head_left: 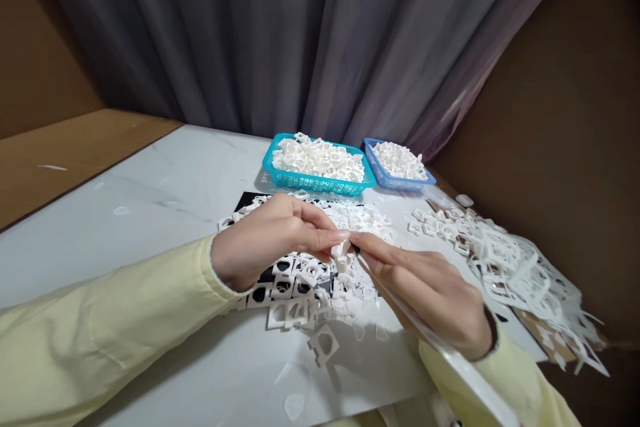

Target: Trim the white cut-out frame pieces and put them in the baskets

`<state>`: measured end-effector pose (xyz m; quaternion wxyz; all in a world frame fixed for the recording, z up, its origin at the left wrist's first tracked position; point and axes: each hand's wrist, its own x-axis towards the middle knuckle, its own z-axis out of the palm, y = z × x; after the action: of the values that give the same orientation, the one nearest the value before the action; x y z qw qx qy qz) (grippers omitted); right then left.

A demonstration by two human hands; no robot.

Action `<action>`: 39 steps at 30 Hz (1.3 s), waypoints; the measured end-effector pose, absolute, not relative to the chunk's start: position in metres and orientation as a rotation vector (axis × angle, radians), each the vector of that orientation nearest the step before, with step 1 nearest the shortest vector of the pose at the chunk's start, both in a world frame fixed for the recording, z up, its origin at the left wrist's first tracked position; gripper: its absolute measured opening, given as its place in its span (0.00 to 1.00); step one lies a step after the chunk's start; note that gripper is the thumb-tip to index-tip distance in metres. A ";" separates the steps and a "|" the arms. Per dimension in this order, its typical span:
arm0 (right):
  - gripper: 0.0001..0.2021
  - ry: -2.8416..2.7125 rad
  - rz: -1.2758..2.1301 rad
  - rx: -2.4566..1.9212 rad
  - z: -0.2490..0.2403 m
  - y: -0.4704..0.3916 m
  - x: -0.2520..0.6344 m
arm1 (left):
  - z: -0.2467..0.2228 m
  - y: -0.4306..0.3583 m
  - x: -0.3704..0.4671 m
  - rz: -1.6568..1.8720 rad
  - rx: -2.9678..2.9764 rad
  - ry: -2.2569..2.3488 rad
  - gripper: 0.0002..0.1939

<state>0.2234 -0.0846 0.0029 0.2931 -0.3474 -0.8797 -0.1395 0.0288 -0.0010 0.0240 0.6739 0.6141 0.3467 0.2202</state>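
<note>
Head view, teal basket point(315, 182): up at 12 o'clock from my hands, and it's heaped, small white plastic parts point(317, 159) piled above the rim.
Blue basket point(403, 182): at 1 o'clock, right beside the teal one, full of similar white pieces point(400, 160).
Left hand point(277, 237): in from 9 o'clock, thumb and fingers pinched firmly on one part!
White part point(341, 257): dead centre, hanging at 6 o'clock from those fingertips, over the pile.
Right hand point(435, 297): in from 4 o'clock, fingers folded around a long pale tool point(473, 379), index tip meeting the left thumb; what sort of tool, I can't tell.
Loose frames point(295, 280): scattered below the hands, partly over a black sheet point(247, 200), one lone frame point(325, 345) at 6 o'clock.
Strip heap point(530, 280): tangled white offcuts at 3 o'clock, small rings point(445, 227) beside them.
</note>
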 end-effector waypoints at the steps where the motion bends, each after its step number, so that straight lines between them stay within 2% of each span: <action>1: 0.09 -2.368 -0.354 -0.939 0.002 -0.086 0.223 | 0.024 -0.001 0.029 0.497 1.370 0.773 0.08; 16: 0.10 -2.293 -0.561 -0.845 -0.018 -0.078 0.210 | 0.019 0.002 0.027 0.526 1.319 0.777 0.08; 25: 0.04 -2.191 -0.625 -0.934 -0.021 -0.062 0.216 | 0.020 -0.001 0.029 0.411 1.455 0.800 0.07; 28: 0.05 -2.061 -0.472 -0.940 -0.016 -0.060 0.219 | 0.024 -0.003 0.029 0.422 1.492 0.793 0.09; 34: 0.11 -1.810 0.152 -1.004 0.004 -0.071 0.220 | 0.029 -0.002 0.028 0.477 1.545 0.796 0.09; 39: 0.10 -1.816 0.287 -0.961 0.012 -0.076 0.220 | 0.028 -0.001 0.029 0.517 1.543 0.812 0.08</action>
<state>0.2201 -0.0762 0.0117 0.5086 -0.3988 -0.7538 0.1189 0.0286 -0.0010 0.0279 0.6142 0.6695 0.3523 0.2245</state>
